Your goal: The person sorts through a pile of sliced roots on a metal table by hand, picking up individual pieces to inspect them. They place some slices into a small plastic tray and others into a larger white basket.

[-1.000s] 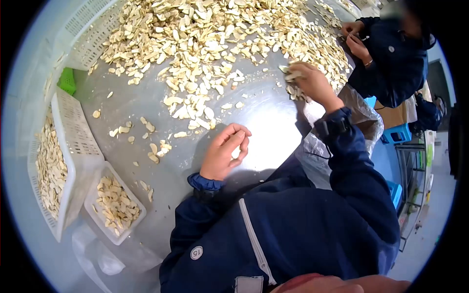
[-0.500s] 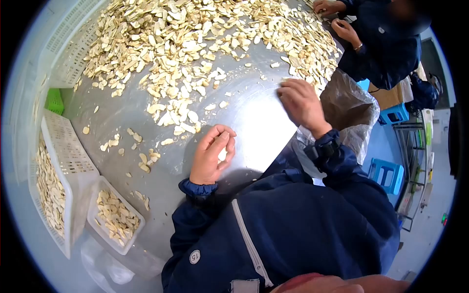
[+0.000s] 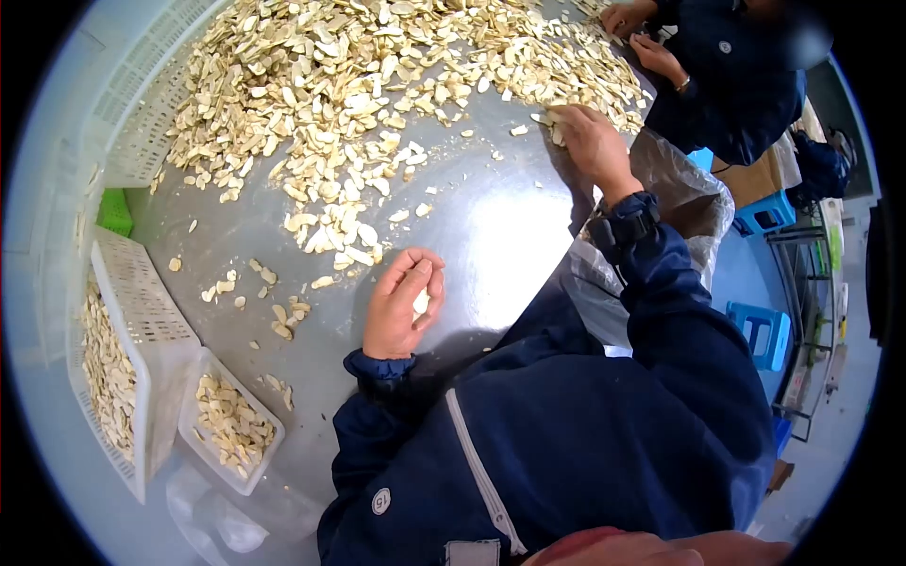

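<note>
My left hand (image 3: 406, 304) is curled above the steel table (image 3: 472, 245), fingers closed round pale dried slices, one of which shows between thumb and fingers. My right hand (image 3: 596, 149) reaches to the near right edge of a big heap of the same cream-coloured slices (image 3: 330, 85). Its fingers are stretched out over the heap's rim, fingertips at the slices. I see no slice held in it. Between the hands and the heap lie a few loose slices (image 3: 399, 215).
At the left stand a white perforated basket (image 3: 156, 321) and a small white tray (image 3: 267, 453), both with slices. A clear plastic bag (image 3: 698, 179) hangs by the table's right edge. A co-worker's hands (image 3: 651, 47) are at the heap's far right. Blue stools (image 3: 769, 330) stand beyond.
My right hand has moved up and away from me, from bare steel to the heap's edge. The left hand stays curled round its slices, almost in place. The view has shifted slightly.
</note>
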`<state>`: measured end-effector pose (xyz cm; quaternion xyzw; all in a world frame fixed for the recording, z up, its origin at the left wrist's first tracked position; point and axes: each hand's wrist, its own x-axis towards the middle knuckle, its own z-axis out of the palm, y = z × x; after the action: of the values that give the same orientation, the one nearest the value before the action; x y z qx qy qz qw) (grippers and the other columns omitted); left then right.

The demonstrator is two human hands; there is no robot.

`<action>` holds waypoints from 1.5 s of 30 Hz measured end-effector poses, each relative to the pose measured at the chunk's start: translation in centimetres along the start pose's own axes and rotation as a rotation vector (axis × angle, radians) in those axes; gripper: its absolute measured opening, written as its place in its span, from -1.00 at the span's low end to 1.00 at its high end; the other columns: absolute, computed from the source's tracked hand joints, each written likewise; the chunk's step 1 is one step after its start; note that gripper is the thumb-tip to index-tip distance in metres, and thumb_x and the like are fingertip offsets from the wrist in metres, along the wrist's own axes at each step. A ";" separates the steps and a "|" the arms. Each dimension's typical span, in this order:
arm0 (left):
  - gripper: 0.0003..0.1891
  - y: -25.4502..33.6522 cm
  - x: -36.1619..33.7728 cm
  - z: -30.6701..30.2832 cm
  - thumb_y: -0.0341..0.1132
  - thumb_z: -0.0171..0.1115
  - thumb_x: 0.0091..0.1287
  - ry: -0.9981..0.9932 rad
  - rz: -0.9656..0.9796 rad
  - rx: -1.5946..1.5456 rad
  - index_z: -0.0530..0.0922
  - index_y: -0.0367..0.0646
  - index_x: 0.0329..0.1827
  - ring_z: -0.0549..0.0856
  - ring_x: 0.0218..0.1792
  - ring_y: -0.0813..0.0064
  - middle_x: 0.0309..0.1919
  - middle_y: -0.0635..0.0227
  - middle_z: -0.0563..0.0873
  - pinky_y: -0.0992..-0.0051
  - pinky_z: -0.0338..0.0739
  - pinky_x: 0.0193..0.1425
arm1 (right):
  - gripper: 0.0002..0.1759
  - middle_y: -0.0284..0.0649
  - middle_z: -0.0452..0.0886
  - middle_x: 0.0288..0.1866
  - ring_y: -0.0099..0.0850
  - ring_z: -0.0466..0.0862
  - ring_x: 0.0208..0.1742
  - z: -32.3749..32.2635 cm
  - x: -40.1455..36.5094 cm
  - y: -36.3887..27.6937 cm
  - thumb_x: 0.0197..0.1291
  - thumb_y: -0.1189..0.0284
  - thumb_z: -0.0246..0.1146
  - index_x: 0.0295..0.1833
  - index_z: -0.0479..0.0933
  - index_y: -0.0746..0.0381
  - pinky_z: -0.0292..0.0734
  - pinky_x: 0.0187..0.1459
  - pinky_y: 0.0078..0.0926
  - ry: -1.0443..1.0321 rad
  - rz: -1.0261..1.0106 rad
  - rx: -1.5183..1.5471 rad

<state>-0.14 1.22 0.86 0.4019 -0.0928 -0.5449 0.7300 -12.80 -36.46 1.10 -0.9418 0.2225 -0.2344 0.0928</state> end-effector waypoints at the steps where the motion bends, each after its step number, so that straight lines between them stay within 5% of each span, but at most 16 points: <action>1: -0.82 0.0 0.0 0.0 -0.30 0.03 0.72 0.002 -0.002 0.000 0.53 -0.22 0.06 0.46 -0.52 0.69 -0.35 0.42 0.55 0.68 0.20 -0.63 | -0.71 -0.06 0.77 0.11 0.03 0.75 0.07 -0.2 -0.3 0.4 0.47 0.34 0.24 0.21 0.71 0.05 0.68 0.07 -0.11 0.026 0.095 -0.030; 5: -0.82 -0.1 0.0 0.1 -0.30 0.03 0.72 0.008 -0.017 -0.004 0.53 -0.22 0.06 0.45 -0.52 0.69 -0.36 0.42 0.54 0.68 0.19 -0.63 | -0.68 -0.10 0.80 0.11 -0.02 0.78 0.07 -2.5 -2.0 2.5 0.43 0.42 0.23 0.22 0.71 0.08 0.70 0.06 -0.13 0.012 0.280 -0.198; 8: -0.83 0.0 0.1 0.1 -0.30 0.04 0.72 0.000 -0.022 0.000 0.53 -0.21 0.06 0.45 -0.52 0.70 -0.35 0.42 0.54 0.67 0.18 -0.63 | -0.64 -0.15 0.80 0.10 -0.03 0.77 0.08 -2.7 -2.0 3.7 0.39 0.50 0.20 0.21 0.72 0.04 0.69 0.07 -0.11 0.118 0.008 -0.418; 10: -0.83 0.0 0.0 0.1 -0.30 0.04 0.72 0.000 -0.018 0.000 0.53 -0.21 0.06 0.44 -0.52 0.70 -0.35 0.43 0.54 0.67 0.18 -0.63 | -0.72 -0.20 0.80 0.03 -0.07 0.74 0.10 -2.7 -0.8 0.4 0.42 0.42 0.26 0.16 0.75 0.05 0.67 0.09 -0.15 0.048 0.085 -0.182; 15: -0.82 0.0 -0.1 0.2 -0.29 0.04 0.72 0.009 -0.010 -0.008 0.54 -0.22 0.07 0.44 -0.52 0.69 -0.35 0.43 0.54 0.67 0.18 -0.62 | -0.77 -0.22 0.79 -0.11 -0.12 0.72 -0.05 0.9 2.7 -2.2 0.43 0.22 0.29 -0.03 0.77 0.08 0.65 -0.03 -0.13 -0.019 -0.112 -0.304; 20: -0.76 -0.3 0.1 -0.1 -0.24 0.02 0.73 0.010 -0.008 -0.016 0.56 -0.23 0.11 0.46 -0.53 0.68 -0.33 0.39 0.60 0.68 0.18 -0.59 | -0.84 -0.16 0.78 -0.22 -0.09 0.75 -0.14 1.9 2.4 -4.2 0.40 0.33 0.26 -0.11 0.72 0.12 0.65 -0.07 -0.08 -0.062 -0.074 -0.300; 22: -0.70 -0.3 0.1 -0.2 -0.16 0.00 0.74 0.004 -0.013 -0.019 0.56 -0.22 0.15 0.54 -0.48 0.65 -0.26 0.34 0.65 0.67 0.23 -0.58 | -0.83 -0.16 0.81 -0.22 -0.13 0.78 -0.06 1.2 1.1 -7.5 0.38 0.38 0.25 -0.06 0.73 0.13 0.68 -0.04 -0.12 -0.075 -0.046 -0.163; 26: -0.59 -0.1 0.4 1.2 -0.02 -0.04 0.75 0.111 -0.038 -0.127 0.57 -0.20 0.21 0.68 -0.32 0.58 -0.12 0.26 0.71 0.66 0.35 -0.53 | -0.73 -0.08 0.80 0.08 -0.04 0.76 0.15 -2.5 -1.1 -15.6 0.45 0.29 0.31 0.16 0.71 0.14 0.65 0.20 -0.09 -0.444 -0.067 0.706; 30: -0.58 -0.8 0.8 -0.2 0.02 0.00 0.73 0.049 0.006 -0.227 0.57 -0.18 0.21 0.71 -0.23 0.54 -0.07 0.25 0.71 0.64 0.43 -0.48 | -0.62 -0.11 0.68 0.34 -0.02 0.65 0.34 0.9 -0.9 -12.4 0.47 0.18 0.33 0.30 0.65 0.05 0.55 0.35 -0.10 -0.170 -0.212 0.384; 32: -0.60 -1.5 1.0 -1.8 0.01 0.03 0.72 0.009 0.046 -0.239 0.56 -0.17 0.21 0.70 -0.25 0.55 -0.08 0.26 0.70 0.65 0.44 -0.46 | -0.63 -0.11 0.65 0.39 -0.09 0.61 0.42 1.1 -1.1 -9.6 0.48 0.15 0.31 0.29 0.67 0.01 0.47 0.44 -0.09 -0.017 -0.243 -0.168; 36: -0.76 -0.6 0.4 -1.1 -0.27 0.08 0.63 0.050 0.025 -0.212 0.56 -0.16 0.20 0.65 -0.29 0.58 -0.10 0.31 0.68 0.67 0.45 -0.46 | -0.63 -0.17 0.65 0.40 -0.12 0.59 0.44 -0.7 -4.2 -1.9 0.50 0.15 0.28 0.32 0.69 -0.06 0.35 0.50 0.00 -0.033 -0.024 -0.168; 40: -0.75 -0.4 0.5 -1.0 -0.39 0.10 0.55 0.018 0.038 -0.210 0.55 -0.16 0.22 0.65 -0.30 0.59 -0.10 0.32 0.67 0.68 0.40 -0.50 | -0.62 -0.17 0.65 0.41 -0.13 0.56 0.48 -3.1 -6.6 3.5 0.47 0.18 0.29 0.33 0.69 -0.07 0.36 0.49 -0.01 -0.010 0.219 -0.506; 45: -0.74 -0.3 0.4 -0.8 -0.43 0.12 0.55 0.012 0.025 -0.204 0.54 -0.17 0.25 0.65 -0.30 0.59 -0.11 0.33 0.67 0.69 0.35 -0.53 | -0.59 0.01 0.63 0.43 0.09 0.64 0.34 -2.8 -1.0 1.9 0.39 0.26 0.36 0.32 0.69 -0.02 0.58 0.34 -0.06 0.009 0.028 -0.118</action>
<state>0.27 1.29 0.02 0.3278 -0.0374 -0.5398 0.7745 -15.65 -37.81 2.58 -0.9413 0.2496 -0.2238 0.0393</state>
